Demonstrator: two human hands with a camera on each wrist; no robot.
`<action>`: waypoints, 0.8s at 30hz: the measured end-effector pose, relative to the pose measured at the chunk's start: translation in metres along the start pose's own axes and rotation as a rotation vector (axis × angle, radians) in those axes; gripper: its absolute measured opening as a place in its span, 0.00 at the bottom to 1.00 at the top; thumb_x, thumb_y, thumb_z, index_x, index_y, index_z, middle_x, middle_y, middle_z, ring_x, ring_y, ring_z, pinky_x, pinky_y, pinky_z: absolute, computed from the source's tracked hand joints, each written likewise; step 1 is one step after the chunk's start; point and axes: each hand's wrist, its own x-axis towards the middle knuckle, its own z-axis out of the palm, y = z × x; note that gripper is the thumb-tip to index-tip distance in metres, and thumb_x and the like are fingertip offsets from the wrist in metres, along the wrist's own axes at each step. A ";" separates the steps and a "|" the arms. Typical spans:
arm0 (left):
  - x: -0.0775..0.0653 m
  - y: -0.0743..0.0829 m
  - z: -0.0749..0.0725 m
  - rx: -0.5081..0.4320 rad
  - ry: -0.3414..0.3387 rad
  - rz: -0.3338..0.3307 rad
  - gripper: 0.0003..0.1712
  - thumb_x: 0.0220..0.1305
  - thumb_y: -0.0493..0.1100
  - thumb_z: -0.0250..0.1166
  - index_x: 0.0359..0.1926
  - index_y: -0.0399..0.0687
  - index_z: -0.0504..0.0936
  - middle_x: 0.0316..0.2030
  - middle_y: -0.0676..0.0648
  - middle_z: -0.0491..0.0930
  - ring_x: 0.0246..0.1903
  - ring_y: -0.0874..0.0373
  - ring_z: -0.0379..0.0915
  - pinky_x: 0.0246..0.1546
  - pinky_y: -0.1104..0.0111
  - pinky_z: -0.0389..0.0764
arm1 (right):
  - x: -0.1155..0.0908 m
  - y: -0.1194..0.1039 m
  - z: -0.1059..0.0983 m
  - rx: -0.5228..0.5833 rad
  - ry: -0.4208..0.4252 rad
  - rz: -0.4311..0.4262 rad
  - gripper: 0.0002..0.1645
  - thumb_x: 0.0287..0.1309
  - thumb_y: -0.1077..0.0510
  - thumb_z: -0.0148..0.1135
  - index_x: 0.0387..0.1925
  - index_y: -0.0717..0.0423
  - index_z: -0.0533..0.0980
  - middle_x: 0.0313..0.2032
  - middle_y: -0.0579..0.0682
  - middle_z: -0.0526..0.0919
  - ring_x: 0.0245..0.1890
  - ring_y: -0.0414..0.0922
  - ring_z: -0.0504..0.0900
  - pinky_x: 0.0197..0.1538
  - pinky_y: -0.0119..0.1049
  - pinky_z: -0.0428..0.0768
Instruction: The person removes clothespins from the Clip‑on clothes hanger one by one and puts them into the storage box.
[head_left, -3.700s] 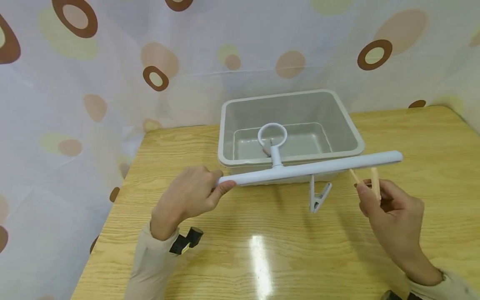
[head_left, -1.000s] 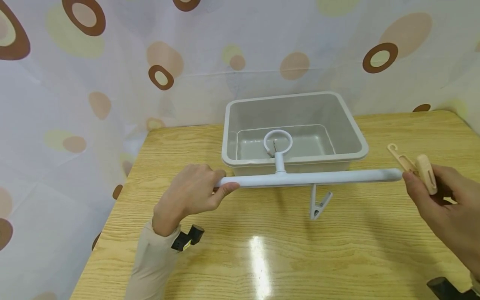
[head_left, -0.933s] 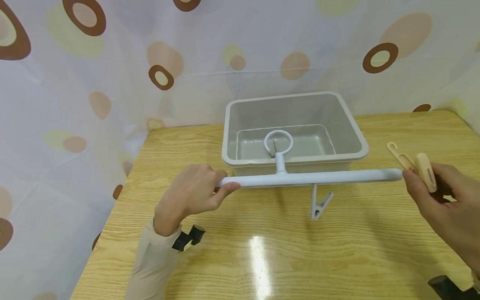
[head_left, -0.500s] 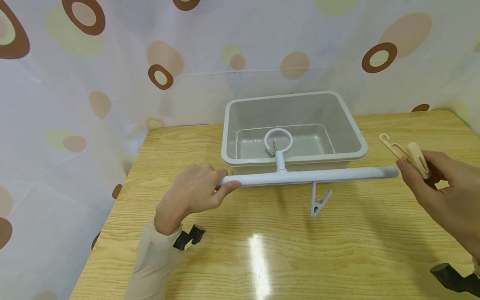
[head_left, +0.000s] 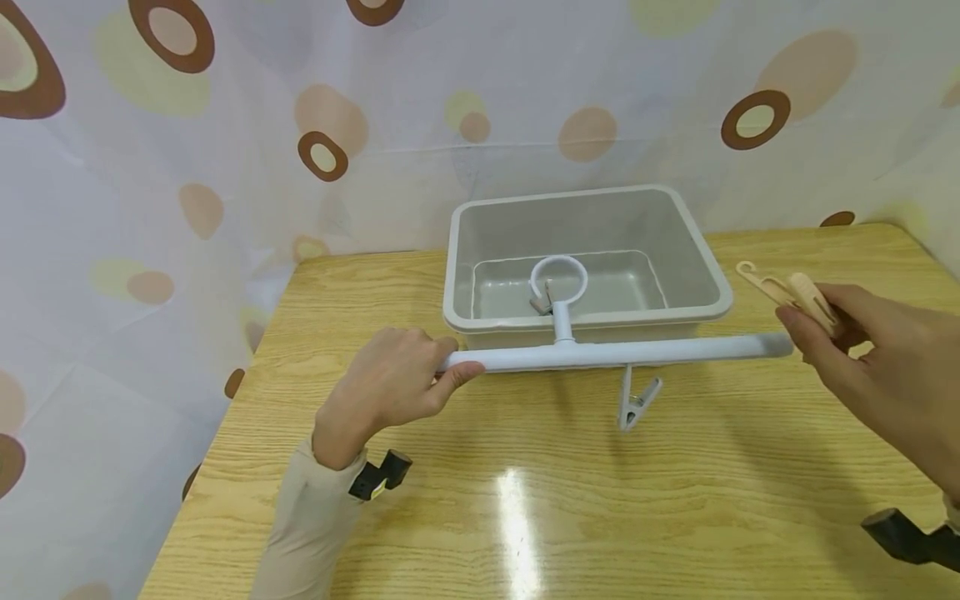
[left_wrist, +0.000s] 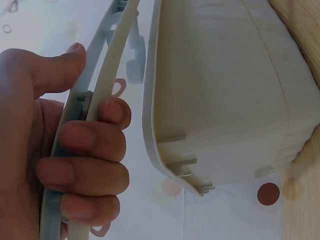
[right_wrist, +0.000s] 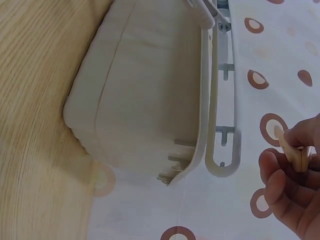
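Observation:
My left hand [head_left: 390, 383] grips the left end of a pale white clothes hanger [head_left: 675, 350], held level in front of a tub. In the left wrist view, its fingers curl round both rails of the hanger bar [left_wrist: 107, 75]. The ring-shaped hook [head_left: 560, 279] overlaps the tub's inside in the head view. A grey-white clip [head_left: 633, 408] hangs from the bar right of its middle. Beyond the right end, my right hand [head_left: 877, 350] pinches a beige hooked clothespin [head_left: 810, 300] between thumb and fingers. Its small hook points to the upper left, apart from the bar in the right wrist view.
The grey rectangular plastic tub [head_left: 716, 250] stands at the back of the wooden table [head_left: 420, 517]. Inside it, seen through the ring, lies a small greyish piece. A patterned curtain [head_left: 420, 75] hangs behind the table and along its left side.
My right hand first drew the clothespin from under the bar out past its right end. Over the last second it has come back left and up. The left hand keeps its grip.

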 end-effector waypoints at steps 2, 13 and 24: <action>0.000 0.000 0.000 0.022 0.005 0.011 0.34 0.71 0.68 0.34 0.20 0.50 0.66 0.12 0.58 0.55 0.11 0.65 0.52 0.11 0.71 0.56 | 0.001 0.001 0.000 -0.025 -0.003 -0.012 0.35 0.67 0.38 0.52 0.37 0.71 0.79 0.17 0.59 0.80 0.19 0.21 0.67 0.12 0.22 0.59; 0.002 0.004 0.000 0.156 0.119 0.051 0.16 0.67 0.48 0.61 0.25 0.46 0.70 0.16 0.55 0.60 0.14 0.62 0.55 0.13 0.69 0.60 | 0.011 0.007 0.008 -0.014 0.018 -0.083 0.45 0.66 0.30 0.41 0.35 0.70 0.78 0.14 0.50 0.74 0.16 0.24 0.63 0.14 0.24 0.58; 0.003 0.002 0.003 0.156 0.088 0.017 0.14 0.67 0.44 0.61 0.26 0.44 0.72 0.16 0.53 0.64 0.16 0.59 0.60 0.18 0.67 0.65 | 0.024 0.012 0.016 -0.027 -0.026 -0.146 0.30 0.70 0.40 0.46 0.29 0.64 0.74 0.15 0.45 0.71 0.15 0.28 0.63 0.18 0.26 0.64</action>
